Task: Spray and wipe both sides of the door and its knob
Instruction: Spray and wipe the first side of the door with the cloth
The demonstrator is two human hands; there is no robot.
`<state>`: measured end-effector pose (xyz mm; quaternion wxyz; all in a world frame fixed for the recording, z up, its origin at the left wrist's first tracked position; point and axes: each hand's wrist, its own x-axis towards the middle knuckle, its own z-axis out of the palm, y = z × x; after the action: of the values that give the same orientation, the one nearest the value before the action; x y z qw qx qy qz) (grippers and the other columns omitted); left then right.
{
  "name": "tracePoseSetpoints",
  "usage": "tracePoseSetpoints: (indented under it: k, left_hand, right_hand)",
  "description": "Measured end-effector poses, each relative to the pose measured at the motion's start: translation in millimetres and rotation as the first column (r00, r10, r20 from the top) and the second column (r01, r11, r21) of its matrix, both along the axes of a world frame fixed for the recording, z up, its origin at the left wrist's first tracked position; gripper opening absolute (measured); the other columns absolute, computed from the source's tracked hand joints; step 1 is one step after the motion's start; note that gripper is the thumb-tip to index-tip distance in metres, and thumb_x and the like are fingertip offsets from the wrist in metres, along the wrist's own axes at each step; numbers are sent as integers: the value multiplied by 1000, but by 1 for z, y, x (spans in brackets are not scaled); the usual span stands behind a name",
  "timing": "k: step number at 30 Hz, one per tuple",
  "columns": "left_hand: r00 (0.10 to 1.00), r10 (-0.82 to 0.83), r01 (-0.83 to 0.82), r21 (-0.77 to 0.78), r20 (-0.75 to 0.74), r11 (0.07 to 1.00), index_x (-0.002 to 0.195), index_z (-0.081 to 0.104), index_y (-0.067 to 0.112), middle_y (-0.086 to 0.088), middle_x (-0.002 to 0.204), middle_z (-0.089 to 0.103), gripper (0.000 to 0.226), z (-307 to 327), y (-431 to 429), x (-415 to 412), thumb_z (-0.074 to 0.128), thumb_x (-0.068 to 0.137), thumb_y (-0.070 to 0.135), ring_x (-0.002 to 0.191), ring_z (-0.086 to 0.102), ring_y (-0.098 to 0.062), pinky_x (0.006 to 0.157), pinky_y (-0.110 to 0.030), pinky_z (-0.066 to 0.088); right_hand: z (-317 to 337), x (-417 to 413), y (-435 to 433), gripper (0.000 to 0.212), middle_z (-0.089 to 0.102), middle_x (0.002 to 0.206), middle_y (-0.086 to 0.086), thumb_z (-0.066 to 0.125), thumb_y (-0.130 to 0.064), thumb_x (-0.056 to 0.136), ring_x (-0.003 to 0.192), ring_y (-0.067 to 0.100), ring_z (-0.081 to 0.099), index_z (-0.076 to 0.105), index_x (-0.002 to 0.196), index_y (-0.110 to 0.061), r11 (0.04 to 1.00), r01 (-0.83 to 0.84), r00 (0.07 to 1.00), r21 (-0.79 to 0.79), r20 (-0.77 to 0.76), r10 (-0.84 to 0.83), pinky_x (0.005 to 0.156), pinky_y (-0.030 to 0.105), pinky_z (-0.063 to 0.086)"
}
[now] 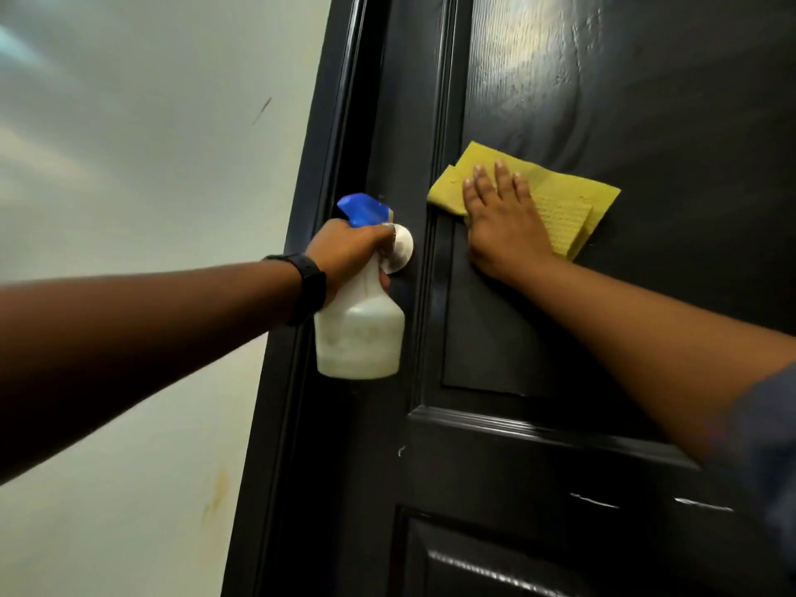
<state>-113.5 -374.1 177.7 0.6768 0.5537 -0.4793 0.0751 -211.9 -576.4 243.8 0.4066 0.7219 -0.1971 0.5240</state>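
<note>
Door (pixel 538 445), glossy black and panelled, fills the right of the frame, its long axis running upright but leaning right in the wide-angle view; pale scuffs mark its lower rail. To its left stands a white wall (pixel 129 165) with faint stains. The left hand (pixel 349 256), a dark band (pixel 310 286) on its wrist, has its grip closed round the neck of a white bottle (pixel 359 333) with a blue trigger (pixel 364 209), the nozzle pointing toward the door and the body hanging straight down. The knob (pixel 402 252), round and pale, sits just behind the bottle's neck, partly hidden by the fingers. Further right, the right hand (pixel 504 221) lies flat, fingers spread upward, pressing a folded yellow cloth (pixel 564 204) against the upper panel, beside the knob and slightly above it.
</note>
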Motion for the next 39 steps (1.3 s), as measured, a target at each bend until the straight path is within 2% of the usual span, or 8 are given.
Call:
tracePoseSetpoints:
  k: [3, 7, 15, 22, 26, 31, 34, 39]
  left_hand:
    - [1000, 22, -21, 29, -14, 999, 83, 60, 8, -8, 64, 63, 4, 26, 12, 12, 62, 86, 8, 52, 62, -19, 63, -29, 58]
    - [992, 126, -126, 63, 3, 990, 91, 63, 10, -9, 80, 63, 12, 63, 18, 30, 66, 82, 16, 71, 62, -24, 80, -39, 57]
    - [992, 117, -128, 277, 58, 952, 88, 62, 6, -6, 67, 67, 10, 94, 12, 35, 55, 93, 10, 44, 62, -13, 48, -23, 56]
    - [996, 83, -83, 273, 11, 958, 99, 60, 12, -3, 74, 64, 6, 99, 11, 46, 56, 93, 11, 44, 63, -11, 45, -24, 56]
    - [996, 87, -89, 274, 17, 958, 94, 60, 14, -3, 75, 62, 4, 103, 9, 51, 57, 94, 13, 54, 62, -13, 56, -28, 57]
    - [999, 44, -44, 290, 8, 956, 103, 62, 13, -2, 76, 67, 12, 104, 12, 54, 55, 93, 13, 50, 65, -11, 54, -26, 59]
    - [1000, 11, -15, 272, 15, 962, 96, 60, 11, -3, 74, 66, 9, 103, 12, 55, 52, 93, 9, 48, 64, -11, 52, -23, 58]
    - [1000, -9, 3, 250, 23, 968, 87, 57, 12, -2, 66, 63, 9, 99, 12, 54, 50, 92, 8, 45, 62, -11, 48, -21, 55]
  right_hand:
    - [32, 15, 8, 56, 9, 164, 13, 29, -25, 103, 150, 37, 1, 19, 155, -8, 998, 38, 988, -52, -149, -45, 121, 49, 1]
    - [51, 20, 11, 55, 7, 164, 10, 26, -29, 105, 151, 31, 0, 17, 155, -9, 991, 58, 963, -120, -255, -88, 122, 47, 1]
    - [51, 24, 7, 57, 6, 164, 9, 27, -29, 104, 151, 29, 0, 12, 156, -12, 986, 65, 961, -155, -254, -104, 122, 47, 1]
    - [50, 26, 6, 57, 6, 164, 11, 28, -27, 103, 151, 31, 2, 13, 156, -9, 982, 68, 960, -175, -256, -113, 121, 47, 2]
    - [50, 29, 9, 57, 8, 164, 12, 29, -25, 103, 151, 31, 3, 15, 155, -8, 985, 43, 961, -166, -262, -87, 121, 47, 3]
    - [53, 50, 32, 57, 11, 163, 14, 34, -25, 104, 151, 31, 6, 18, 155, -6, 998, -28, 961, -63, -276, 10, 123, 43, 6]
    - [60, 83, 56, 58, 16, 162, 13, 40, -26, 103, 151, 30, 8, 21, 154, -7, 991, -121, 945, 50, -300, 130, 122, 41, 10]
    - [64, 89, 57, 56, 22, 162, 7, 45, -23, 100, 151, 29, 6, 29, 153, -13, 994, -91, 886, -57, -460, 55, 122, 40, 7]
